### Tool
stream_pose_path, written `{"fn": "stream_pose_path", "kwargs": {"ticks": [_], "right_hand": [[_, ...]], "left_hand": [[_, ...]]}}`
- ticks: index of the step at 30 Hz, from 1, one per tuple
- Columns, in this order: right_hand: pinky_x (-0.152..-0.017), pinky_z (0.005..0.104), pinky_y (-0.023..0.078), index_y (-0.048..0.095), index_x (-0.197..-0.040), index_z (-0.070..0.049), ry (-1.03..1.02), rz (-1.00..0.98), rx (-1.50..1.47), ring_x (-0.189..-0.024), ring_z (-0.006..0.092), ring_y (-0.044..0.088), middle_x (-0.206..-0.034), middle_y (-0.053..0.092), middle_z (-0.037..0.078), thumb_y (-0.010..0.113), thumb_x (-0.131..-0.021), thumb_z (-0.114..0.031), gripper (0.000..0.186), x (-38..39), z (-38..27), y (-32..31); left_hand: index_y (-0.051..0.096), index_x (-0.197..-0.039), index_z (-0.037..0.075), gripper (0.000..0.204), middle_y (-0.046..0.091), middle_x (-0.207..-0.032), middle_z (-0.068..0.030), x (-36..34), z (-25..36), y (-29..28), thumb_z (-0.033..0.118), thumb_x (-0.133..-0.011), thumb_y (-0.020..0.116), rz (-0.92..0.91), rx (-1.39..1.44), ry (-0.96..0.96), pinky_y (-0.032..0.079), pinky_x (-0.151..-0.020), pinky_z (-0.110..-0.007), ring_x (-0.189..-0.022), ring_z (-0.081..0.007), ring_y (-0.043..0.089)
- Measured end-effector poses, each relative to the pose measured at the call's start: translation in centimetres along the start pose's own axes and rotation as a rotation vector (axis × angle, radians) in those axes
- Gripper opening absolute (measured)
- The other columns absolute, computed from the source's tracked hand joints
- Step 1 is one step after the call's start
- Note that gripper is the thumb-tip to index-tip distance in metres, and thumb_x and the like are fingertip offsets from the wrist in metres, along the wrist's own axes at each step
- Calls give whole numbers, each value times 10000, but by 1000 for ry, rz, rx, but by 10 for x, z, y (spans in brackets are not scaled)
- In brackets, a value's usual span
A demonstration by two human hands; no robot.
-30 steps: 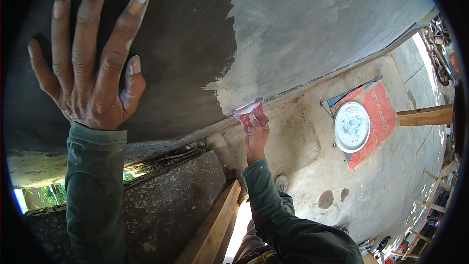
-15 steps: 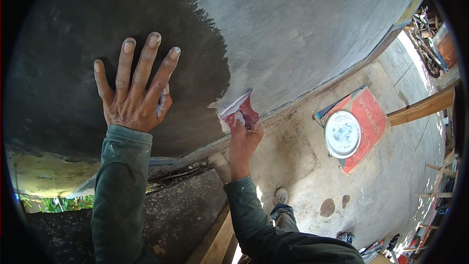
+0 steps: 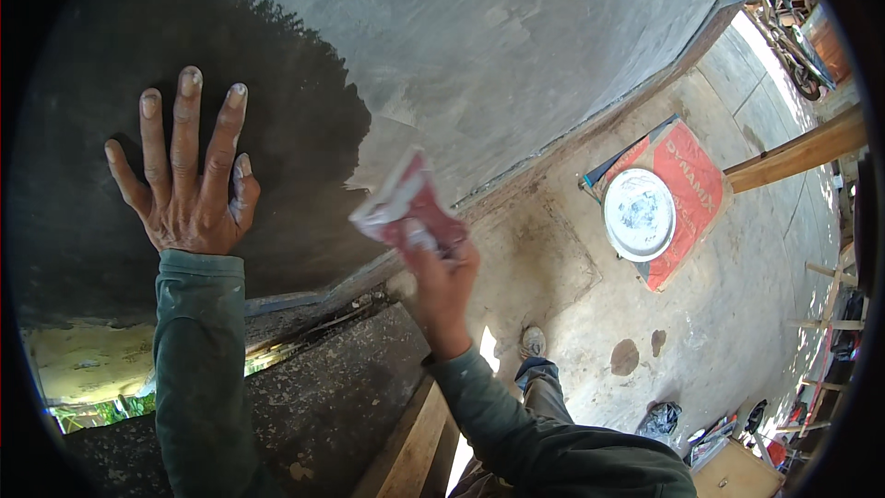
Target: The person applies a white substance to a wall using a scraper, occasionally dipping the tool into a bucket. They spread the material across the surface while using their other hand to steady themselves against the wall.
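Observation:
My left hand [image 3: 189, 194] lies flat with fingers spread against the dark part of a wall [image 3: 83, 203]; it holds nothing. White residue marks its fingers. In my right hand [image 3: 442, 290] is a red, flexible putty scraper [image 3: 429, 207], gripped with the thumb across its face. White filler smears the scraper's broad edge, and motion blurs it. It appears just off the wall, close to the lower tip of the light grey coated area [image 3: 479, 46]. A ragged border divides that coat from the dark surface.
To the right on the concrete floor [image 3: 572, 314], a round white dish [image 3: 670, 215] with white residue stands on a red sack [image 3: 698, 189]. A wooden post [image 3: 793, 155] slants in beyond it. Below the wall lies a dark speckled slab [image 3: 323, 397]; a wooden beam [image 3: 419, 447] is beside it.
My right hand has drawn the scraper back from the wall, down and left in the picture, and tilted it. My left hand stays flat while the view has shifted.

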State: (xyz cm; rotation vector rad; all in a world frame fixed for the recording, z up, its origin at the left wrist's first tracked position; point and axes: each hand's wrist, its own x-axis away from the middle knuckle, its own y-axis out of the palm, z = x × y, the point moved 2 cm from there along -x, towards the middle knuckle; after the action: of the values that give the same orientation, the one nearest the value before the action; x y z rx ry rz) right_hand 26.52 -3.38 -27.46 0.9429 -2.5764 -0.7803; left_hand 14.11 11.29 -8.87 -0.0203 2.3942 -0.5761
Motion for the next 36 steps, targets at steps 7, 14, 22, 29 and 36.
{"fn": "stream_pose_path", "kwargs": {"ticks": [7,14,22,29,36], "right_hand": [[-671,245,525,659,-1133,-22,441,448,-334,-787,115,648,-1002,700,30,609,-946,-41,195,-43,199,-162],[-668,262,570,659,-1123,-43,496,513,-296,-806,126,687,-973,709,27,638,-942,-84,186,-74,268,-212],[-698,278,574,641,-1179,-37,503,490,-264,-827,139,683,-1028,701,36,616,-944,-70,239,-82,276,-202],[-736,282,559,654,-1181,-26,479,469,-276,-848,134,679,-1036,701,32,648,-935,-63,249,-82,265,-194],[-797,292,556,655,-1170,-3,339,370,-260,-900,136,677,-1065,701,52,657,-943,-39,229,-76,199,-155]], "left_hand": [[565,-1469,274,469,476,-1573,-45,-9,-3,2,430,-1047,430,129,-71,76,219,-1192,-565,-1461,-313,414],[496,-1464,64,460,624,-1407,-141,-8,-7,-2,247,-1044,530,59,-33,247,412,-1092,-408,-1291,-311,586],[493,-1461,49,456,636,-1387,-159,-10,-6,-5,239,-1047,524,-3,-92,266,426,-1063,-398,-1250,-320,604],[506,-1483,112,478,539,-1504,-134,-11,-1,2,324,-1056,477,148,-20,199,337,-1105,-394,-1348,-282,510],[547,-1478,221,484,484,-1561,-75,-7,-1,-1,410,-1045,444,124,-119,109,273,-1175,-489,-1449,-309,423]]}}
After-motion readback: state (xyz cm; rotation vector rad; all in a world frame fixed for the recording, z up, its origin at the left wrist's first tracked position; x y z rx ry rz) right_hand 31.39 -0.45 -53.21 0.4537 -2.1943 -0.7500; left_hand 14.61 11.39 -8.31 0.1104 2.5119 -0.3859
